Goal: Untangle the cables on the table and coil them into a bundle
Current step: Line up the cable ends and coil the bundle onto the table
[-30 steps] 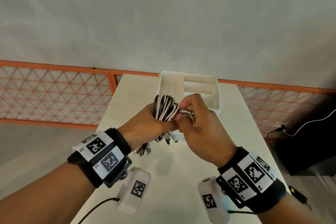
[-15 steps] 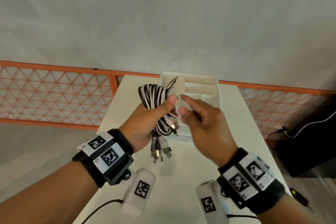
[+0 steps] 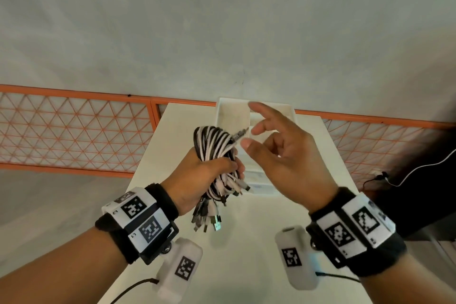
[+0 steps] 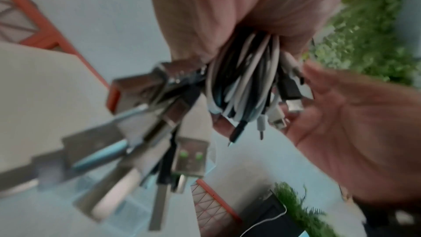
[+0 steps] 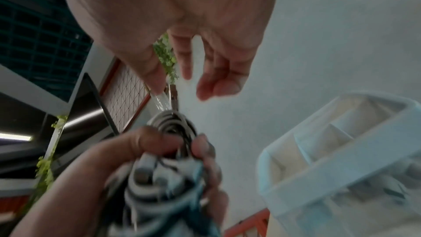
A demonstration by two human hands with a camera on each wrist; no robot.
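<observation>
A folded bundle of black and white cables is held upright above the white table. My left hand grips the bundle around its middle. The looped end stands above the fist, and several plugs hang below it. One metal plug sticks out to the right at the top. In the left wrist view the hanging plugs fill the middle, blurred. My right hand hovers just right of the bundle with fingers spread and holds nothing. In the right wrist view the bundle lies below the right hand's fingers.
A white divided organizer tray stands at the far end of the table, behind the hands; the right wrist view shows this tray at lower right. An orange lattice railing runs behind the table. A black box with a white cord sits on the floor at right.
My right hand has let go of the metal plug, opened, and moved right of the bundle. My left hand has turned the bundle upright and keeps its grip.
</observation>
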